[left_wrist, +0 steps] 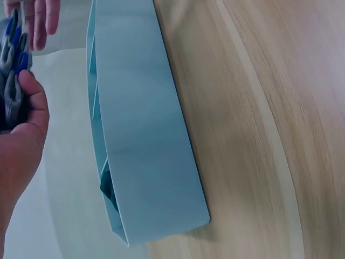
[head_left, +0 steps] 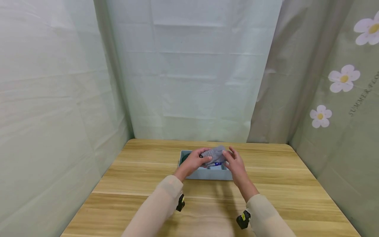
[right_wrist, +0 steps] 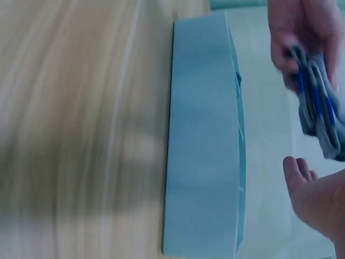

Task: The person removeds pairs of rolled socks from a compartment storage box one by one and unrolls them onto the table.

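Gripping grey cloth in left hand above blue box; holding right hand beside cloth with fingers loosely extended.

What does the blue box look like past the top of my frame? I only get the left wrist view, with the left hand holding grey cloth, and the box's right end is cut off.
Observer: In the right wrist view, the near wall of the box runs plain to that right end.
Operator: I see only some fingers of the right hand. What's at that cuff?
Observer: The head view shows a black device there.
Operator: And what's off to the right of the table?
Observer: In the head view, a curtain printed with white flowers.
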`<state>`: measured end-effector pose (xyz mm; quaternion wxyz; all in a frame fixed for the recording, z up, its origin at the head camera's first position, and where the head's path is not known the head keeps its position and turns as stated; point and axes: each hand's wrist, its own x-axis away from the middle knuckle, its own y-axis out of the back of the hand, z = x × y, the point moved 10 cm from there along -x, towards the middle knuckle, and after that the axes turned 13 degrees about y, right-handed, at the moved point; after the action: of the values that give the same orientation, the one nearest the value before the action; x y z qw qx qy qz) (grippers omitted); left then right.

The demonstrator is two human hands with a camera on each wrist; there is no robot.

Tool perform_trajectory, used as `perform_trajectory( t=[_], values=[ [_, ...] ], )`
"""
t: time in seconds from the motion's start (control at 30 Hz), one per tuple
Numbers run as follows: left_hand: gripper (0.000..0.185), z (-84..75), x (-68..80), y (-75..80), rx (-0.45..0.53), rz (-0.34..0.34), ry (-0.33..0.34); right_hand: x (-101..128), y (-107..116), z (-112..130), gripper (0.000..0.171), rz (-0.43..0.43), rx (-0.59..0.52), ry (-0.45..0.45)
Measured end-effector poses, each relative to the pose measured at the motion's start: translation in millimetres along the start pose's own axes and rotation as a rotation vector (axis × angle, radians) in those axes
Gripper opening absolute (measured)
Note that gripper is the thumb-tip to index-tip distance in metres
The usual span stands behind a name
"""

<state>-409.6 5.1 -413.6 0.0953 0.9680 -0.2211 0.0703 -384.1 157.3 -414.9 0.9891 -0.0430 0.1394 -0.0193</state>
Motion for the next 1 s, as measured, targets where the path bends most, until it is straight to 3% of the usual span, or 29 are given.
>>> perform_trajectory(
  t=[0.2,0.27,0.37,0.5,0.7,0.77,1.0],
  values=[
    [0.044,5.2,6.0,-13.7,-0.106,0.12,0.016,-3,-4,6,0.064,0.262,0.203,0.065],
    [0.044,6.7,6.7,-15.1,-0.121,0.119,0.008,-1,-4,3,0.059,0.324,0.256,0.048],
    [0.041,8.8,6.7,-11.8,-0.13,0.058,0.001,3,-2,-1,0.057,0.37,0.303,0.02],
    [0.037,10.6,7.5,-6.1,-0.138,-0.056,-0.009,4,3,1,0.053,0.341,0.34,0.03],
    [0.055,16.2,10.9,-2.1,-0.078,-0.206,0.034,6,18,1,0.046,0.179,0.305,0.005],
    [0.06,17.2,11.4,-4.9,-0.033,-0.209,0.043,8,21,0,0.045,0.144,0.268,-0.005],
    [0.057,28.1,12.8,-21.1,0.126,-0.108,0.096,21,25,-8,0.049,0.124,0.236,-0.034]
  ],
)
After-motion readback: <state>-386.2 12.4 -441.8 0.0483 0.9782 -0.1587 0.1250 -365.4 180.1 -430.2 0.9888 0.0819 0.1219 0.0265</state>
